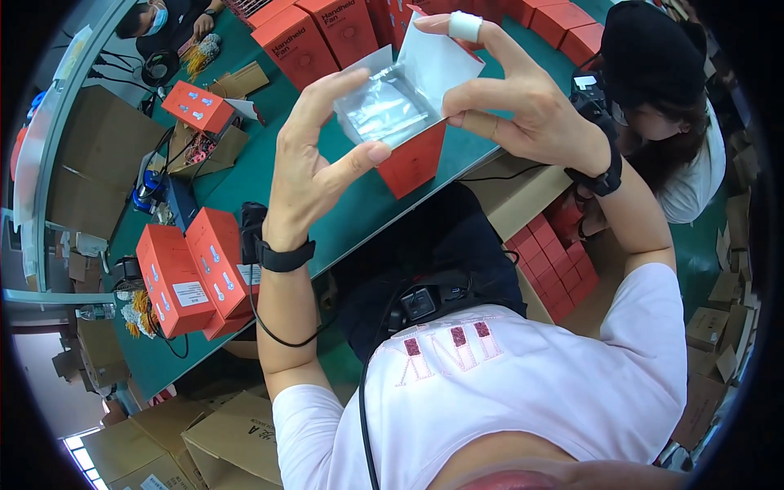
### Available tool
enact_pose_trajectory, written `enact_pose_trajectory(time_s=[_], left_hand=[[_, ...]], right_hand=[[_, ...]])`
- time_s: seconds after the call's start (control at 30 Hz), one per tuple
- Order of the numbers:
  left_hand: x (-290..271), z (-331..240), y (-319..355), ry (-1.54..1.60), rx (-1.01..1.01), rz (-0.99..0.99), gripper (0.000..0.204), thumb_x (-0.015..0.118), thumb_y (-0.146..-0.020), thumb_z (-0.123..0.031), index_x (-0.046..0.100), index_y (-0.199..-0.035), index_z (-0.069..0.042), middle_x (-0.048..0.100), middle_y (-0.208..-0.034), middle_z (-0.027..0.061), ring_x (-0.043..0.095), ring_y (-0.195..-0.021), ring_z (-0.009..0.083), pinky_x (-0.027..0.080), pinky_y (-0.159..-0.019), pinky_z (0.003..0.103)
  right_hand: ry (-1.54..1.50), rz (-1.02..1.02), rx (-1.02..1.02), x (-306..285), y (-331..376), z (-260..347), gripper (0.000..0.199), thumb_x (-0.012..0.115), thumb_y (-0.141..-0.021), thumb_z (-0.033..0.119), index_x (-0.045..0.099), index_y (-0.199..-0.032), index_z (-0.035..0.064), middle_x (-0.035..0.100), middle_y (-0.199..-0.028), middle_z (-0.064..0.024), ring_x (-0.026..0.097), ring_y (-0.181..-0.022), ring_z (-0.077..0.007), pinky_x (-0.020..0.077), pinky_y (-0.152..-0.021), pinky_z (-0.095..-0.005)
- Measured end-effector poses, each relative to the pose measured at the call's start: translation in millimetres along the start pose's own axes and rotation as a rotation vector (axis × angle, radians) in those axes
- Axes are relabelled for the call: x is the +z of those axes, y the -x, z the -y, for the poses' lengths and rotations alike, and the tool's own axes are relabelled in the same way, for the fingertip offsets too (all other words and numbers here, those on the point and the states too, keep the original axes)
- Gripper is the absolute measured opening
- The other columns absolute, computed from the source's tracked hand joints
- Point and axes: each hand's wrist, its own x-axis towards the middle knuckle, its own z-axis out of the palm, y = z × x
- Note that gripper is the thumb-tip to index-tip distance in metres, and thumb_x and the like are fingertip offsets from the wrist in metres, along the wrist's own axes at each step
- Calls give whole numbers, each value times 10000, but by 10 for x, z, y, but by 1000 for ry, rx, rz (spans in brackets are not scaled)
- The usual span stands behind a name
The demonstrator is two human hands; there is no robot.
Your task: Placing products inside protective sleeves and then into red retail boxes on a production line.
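My left hand [314,167] and my right hand [514,102] hold up an open orange carton [416,159] above the green table [351,212]. The carton's white flaps are spread and something in clear plastic wrap [382,108] sits in its mouth. My left thumb and forefinger press the near rim of the opening. My right hand pinches the far white flap [437,57]; a white tape band wraps one right finger. Both wrists wear black bands.
Several shut orange cartons [192,273] stand at the table's left end, one more [198,106] lies farther back, and a row [327,33] lines the far side. Brown cardboard boxes [237,441] sit on the floor. One person [661,106] sits at my right, another at the far left.
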Motion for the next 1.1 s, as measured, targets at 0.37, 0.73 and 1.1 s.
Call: enact_pose_trajectory(time_s=[0.37,0.73,1.1], left_hand=[[297,253,311,-274,97,-282,664,840,-782,-183,573,-1380,-76,600,-1362,165,609,-1189,275,473,-1024,386],[639,51,371,-260,-12,-429,785,900,-712,-227,550,-1378,-3,552,-1328,195,601,-1180,327,513,-970,433],[849,208,493,-20,-173,-458,1049,944,-652,-240,360,-1480,34,585,-1326,223,625,-1181,368,537,-973,425]], right_hand=[[142,-288,-1,317,-231,121,617,796,-852,249,514,-1358,39,442,-1462,-312,484,-1311,-473,443,-1038,-480],[-322,-140,380,678,-148,366,484,790,-868,182,663,-1320,64,701,-1277,-101,656,-1183,-278,522,-993,-383],[39,-78,223,805,-235,423,306,723,-842,55,756,-1146,65,711,-1076,-110,661,-1055,-315,556,-877,-394]])
